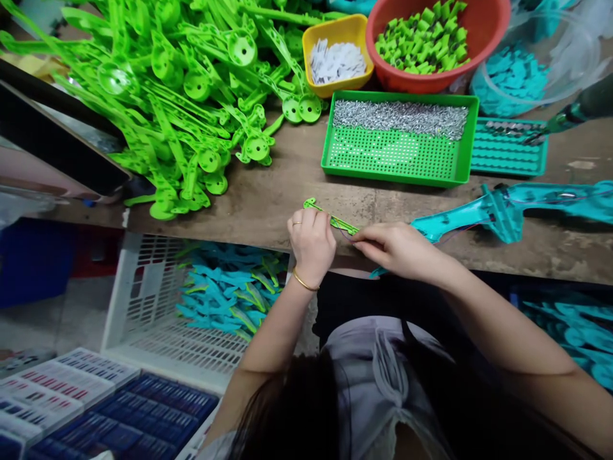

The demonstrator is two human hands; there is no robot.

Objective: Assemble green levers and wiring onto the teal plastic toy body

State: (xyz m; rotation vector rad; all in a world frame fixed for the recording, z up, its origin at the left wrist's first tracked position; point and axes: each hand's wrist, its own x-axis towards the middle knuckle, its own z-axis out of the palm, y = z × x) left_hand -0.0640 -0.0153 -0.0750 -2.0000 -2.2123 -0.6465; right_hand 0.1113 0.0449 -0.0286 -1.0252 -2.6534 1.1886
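Head view, center of frame: the left hand [312, 241] is curled around the narrow green part [345, 225]. The right hand [400, 248] narrows at its right end, beside a thin wire [343, 232]; whether it grips either, I cannot tell. Brace the part; avoid straining the wire.

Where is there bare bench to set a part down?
Workbench: bare wood between the lime-green parts pile and the green perforated tray, and between that tray and the right hand. It is crowded at the pile and behind the tray, around the yellow bin and red bowl.
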